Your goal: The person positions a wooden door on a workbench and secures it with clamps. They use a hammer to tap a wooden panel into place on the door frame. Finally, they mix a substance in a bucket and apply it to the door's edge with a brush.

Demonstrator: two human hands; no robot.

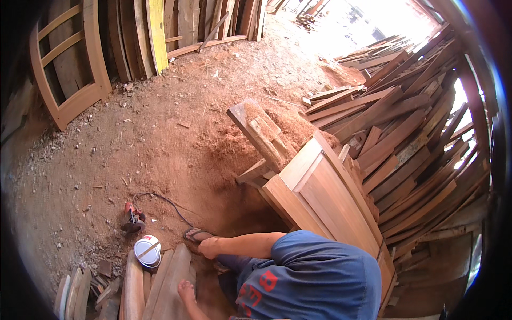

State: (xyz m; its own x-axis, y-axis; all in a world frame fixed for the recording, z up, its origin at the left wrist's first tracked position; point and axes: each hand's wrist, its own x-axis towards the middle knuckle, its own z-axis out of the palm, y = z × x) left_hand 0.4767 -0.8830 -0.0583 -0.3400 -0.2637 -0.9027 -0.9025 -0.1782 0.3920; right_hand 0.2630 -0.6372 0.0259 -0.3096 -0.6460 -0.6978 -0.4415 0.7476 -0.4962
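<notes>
My left hand (186, 291), fingers loosely spread, rests against a thick wooden plank (173, 277) and holds nothing that I can see. My right hand (208, 248) hangs low beside my foot in a sandal (198, 234); its fingers are largely hidden. A white bucket (148, 248) with a strip of wood across its top stands by the planks' far ends. Just beyond it on the dirt lies a red angle grinder (133, 217), with a dark cord running toward my foot.
A panelled wooden door (333, 194) lies at my right. Beyond it is a sawdust-covered bench (256, 130). Stacked boards (397, 133) crowd the right side. A wooden door frame (80, 101) and upright planks (154, 34) stand at the far left. Loose timber (80, 290) lies at the near left.
</notes>
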